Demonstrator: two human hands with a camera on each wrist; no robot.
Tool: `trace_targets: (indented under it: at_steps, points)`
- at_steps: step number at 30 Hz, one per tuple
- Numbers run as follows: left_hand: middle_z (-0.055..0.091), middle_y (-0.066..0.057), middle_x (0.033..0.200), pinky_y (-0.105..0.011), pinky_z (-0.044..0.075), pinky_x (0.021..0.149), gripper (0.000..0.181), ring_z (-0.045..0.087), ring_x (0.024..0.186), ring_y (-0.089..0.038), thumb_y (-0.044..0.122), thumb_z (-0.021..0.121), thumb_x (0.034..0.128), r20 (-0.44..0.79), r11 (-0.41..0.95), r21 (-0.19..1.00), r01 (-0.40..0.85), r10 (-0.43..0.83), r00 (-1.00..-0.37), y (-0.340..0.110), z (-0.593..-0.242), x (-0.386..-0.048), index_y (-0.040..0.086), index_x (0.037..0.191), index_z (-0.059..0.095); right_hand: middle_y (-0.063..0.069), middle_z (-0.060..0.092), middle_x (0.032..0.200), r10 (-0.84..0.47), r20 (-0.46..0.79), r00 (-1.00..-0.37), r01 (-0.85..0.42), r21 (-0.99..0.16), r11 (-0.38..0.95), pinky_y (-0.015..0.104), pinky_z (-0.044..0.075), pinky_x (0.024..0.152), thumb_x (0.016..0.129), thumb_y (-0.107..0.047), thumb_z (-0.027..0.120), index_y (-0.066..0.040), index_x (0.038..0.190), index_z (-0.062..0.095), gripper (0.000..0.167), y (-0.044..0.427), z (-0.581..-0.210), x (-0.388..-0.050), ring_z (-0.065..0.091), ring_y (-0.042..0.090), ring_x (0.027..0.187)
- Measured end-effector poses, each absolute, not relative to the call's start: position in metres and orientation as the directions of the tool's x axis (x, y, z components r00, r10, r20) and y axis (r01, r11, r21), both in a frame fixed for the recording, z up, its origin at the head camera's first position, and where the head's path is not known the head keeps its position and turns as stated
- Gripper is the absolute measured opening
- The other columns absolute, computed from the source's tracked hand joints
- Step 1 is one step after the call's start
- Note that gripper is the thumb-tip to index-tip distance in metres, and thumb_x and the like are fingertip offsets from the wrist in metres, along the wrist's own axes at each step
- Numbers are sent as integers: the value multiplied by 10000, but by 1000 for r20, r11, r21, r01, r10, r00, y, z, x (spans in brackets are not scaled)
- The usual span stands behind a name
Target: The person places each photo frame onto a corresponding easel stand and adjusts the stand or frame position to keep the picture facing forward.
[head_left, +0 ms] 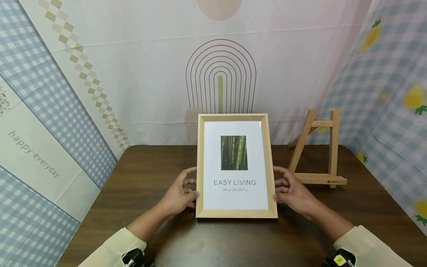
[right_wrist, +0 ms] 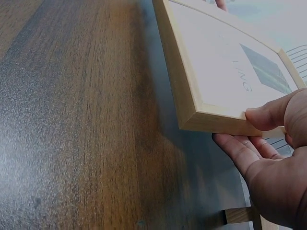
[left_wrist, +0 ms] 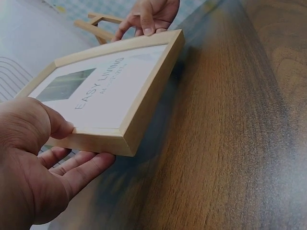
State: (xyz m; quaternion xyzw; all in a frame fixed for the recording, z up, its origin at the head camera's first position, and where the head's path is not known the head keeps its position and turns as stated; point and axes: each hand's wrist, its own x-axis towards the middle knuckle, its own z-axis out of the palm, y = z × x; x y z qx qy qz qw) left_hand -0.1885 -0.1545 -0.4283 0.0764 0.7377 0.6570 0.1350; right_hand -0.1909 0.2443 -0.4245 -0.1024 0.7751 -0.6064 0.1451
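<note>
In the head view, a picture frame [head_left: 236,176] is held tilted over the middle of a brown table [head_left: 150,163], the left hand [head_left: 178,194] gripping its left side and the right hand [head_left: 295,193] its right, with a wooden easel [head_left: 315,178] standing near the right hand. In the left wrist view, the left hand pinches the frame between thumb and fingers. In the right wrist view, the right hand clamps the opposite edge likewise
</note>
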Motion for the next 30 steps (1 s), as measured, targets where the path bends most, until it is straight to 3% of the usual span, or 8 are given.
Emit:
trace_targets:
  at_steps: [30]
  points:
    - [527, -185, 1314, -550, 604, 684, 804, 644, 868, -281, -83, 662, 942, 12, 178, 982, 63, 274, -962, -152, -424, -191, 274, 1567, 302, 285, 524, 1301, -278, -32, -960, -51, -956, 288, 402, 589, 821, 906, 123, 652, -153, 1598, 176, 883, 242, -423, -197, 626, 375, 1124]
